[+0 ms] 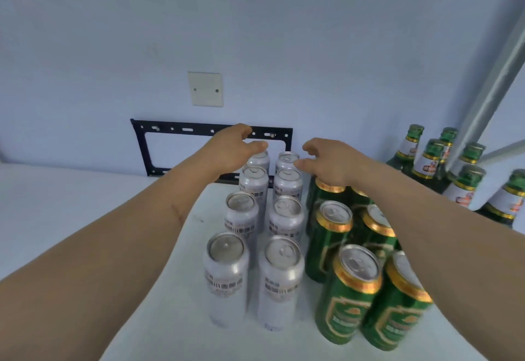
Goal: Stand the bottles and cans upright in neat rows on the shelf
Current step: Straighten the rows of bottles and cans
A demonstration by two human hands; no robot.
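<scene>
Left hand: I see my left hand (230, 147) reaching over the far end of the silver rows, fingers loosely curved and spread, thumb near the top of the rearmost left silver can (259, 159); I cannot tell whether it touches.
Right hand: my right hand (329, 162) hovers above the far green cans, fingers relaxed and parted, holding nothing, fingertips close to the rearmost right silver can (287, 160).
Silver cans: eight silver cans (285, 216) stand upright in two rows of four, running from the front edge of the shelf toward its back edge, tabs up, barcoded labels facing me.
Green cans: green cans with gold rims (350, 295) stand upright in two rows just right of the silver ones; my right forearm hides part of them, so I cannot count the rows fully.
Green bottles: capped green glass bottles (427, 162) with white labels stand clustered at the shelf's far right corner, apart from the cans.
Shelf: a white shelf (170, 289) carries everything; its left part is bare.
Wall: a pale wall behind holds a blank cover plate (205, 89) and a black metal mounting bracket (142, 147).
Upright post: a grey shelf post (494, 82) slants across the right, in front of the bottles.
</scene>
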